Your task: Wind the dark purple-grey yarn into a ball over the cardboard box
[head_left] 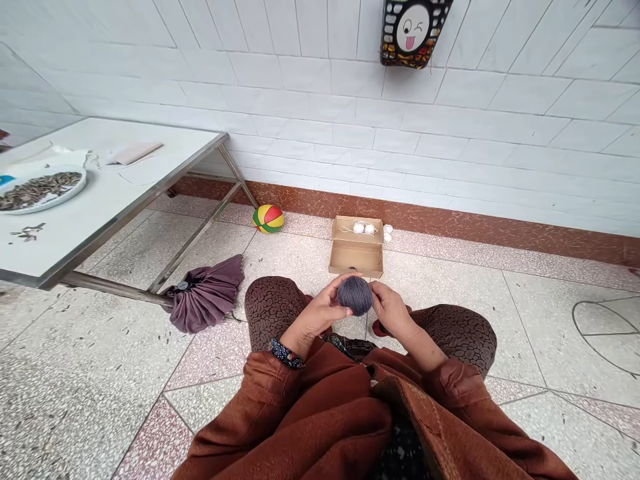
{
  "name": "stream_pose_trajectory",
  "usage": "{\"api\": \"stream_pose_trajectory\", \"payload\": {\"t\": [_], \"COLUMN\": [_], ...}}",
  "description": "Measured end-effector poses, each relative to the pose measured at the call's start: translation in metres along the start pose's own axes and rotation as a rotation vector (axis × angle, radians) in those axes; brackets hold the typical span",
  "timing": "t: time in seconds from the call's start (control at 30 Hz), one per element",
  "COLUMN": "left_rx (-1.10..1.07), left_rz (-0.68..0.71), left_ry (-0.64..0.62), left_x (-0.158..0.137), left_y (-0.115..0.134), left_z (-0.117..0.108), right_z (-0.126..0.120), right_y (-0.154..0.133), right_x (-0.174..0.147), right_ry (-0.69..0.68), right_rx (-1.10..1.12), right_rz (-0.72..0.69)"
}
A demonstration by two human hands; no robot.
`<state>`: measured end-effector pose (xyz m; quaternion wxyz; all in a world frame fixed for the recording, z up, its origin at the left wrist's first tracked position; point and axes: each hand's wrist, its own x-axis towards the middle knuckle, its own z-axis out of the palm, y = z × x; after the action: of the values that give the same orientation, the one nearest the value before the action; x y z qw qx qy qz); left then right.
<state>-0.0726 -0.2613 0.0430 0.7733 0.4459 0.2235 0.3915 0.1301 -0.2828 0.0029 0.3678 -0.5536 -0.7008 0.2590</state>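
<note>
A dark grey-purple ball of yarn (pixel 355 296) is held up between my knees. My left hand (pixel 325 308) wraps round its left side, thumb across the lower front and fingers behind. At its right edge my right hand (pixel 393 308) is closed, fingertips pinched close to the ball; whether they grip a strand is too small to see. Just beyond the yarn, an open cardboard box (pixel 356 255) lies on the floor. White balls (pixel 364 228) rest in its lid, and more small white pieces (pixel 388 232) lie beside it on the right.
At left stands a metal-framed table (pixel 125 183) holding a plate of seeds (pixel 45 190) and a folded cloth (pixel 135 153). A purple folded umbrella (pixel 207 293) leans by its leg. A colourful ball (pixel 269 219) sits near the wall, where a black basket (pixel 414 33) hangs.
</note>
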Motion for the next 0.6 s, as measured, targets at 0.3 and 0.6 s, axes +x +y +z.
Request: {"api": "stream_pose_trajectory", "payload": {"t": [0.3, 0.6], "left_rx": [0.148, 0.302], "left_rz": [0.126, 0.03], "left_ry": [0.447, 0.2], "left_x": [0.017, 0.007], "left_y": [0.002, -0.003], "left_z": [-0.02, -0.02], "right_z": [-0.001, -0.038], "right_y": [-0.035, -0.062], "right_x": [-0.008, 0.029], "right_ry": [-0.31, -0.111], "right_rx": [-0.116, -0.131], "right_rz": [-0.4, -0.455]}}
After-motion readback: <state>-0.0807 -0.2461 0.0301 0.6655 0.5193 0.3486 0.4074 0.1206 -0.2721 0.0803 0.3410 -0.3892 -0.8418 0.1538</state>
